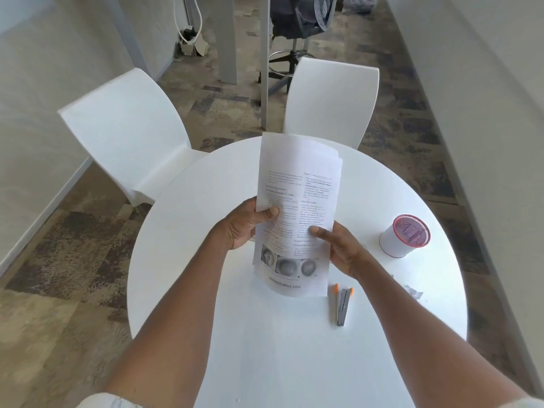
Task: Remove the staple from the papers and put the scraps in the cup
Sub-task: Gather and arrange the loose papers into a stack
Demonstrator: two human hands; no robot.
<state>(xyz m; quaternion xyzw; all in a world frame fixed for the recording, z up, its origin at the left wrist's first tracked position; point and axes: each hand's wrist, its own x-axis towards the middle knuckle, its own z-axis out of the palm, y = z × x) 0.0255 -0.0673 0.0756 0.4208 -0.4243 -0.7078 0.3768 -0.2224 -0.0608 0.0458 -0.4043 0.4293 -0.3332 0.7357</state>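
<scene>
One round white table (pixel 294 363) fills the lower centre. I count one sheaf of papers (pixel 297 207) at centre, one cup (pixel 404 235) at right, one staple remover (pixel 343 306) lower right, two white chairs (pixel 126 136) and (pixel 332 101) above, and one office chair (pixel 303 22) at top.

Office meeting nook: round white table (pixel 206 260), two white chairs (pixel 126 136), swivel chair (pixel 297 19), patterned carpet tiles (pixel 88 245) were present.

Printed papers (pixel 297 207) held upright, cup (pixel 404 235) at right, scraps (pixel 413 291) nr edge
</scene>
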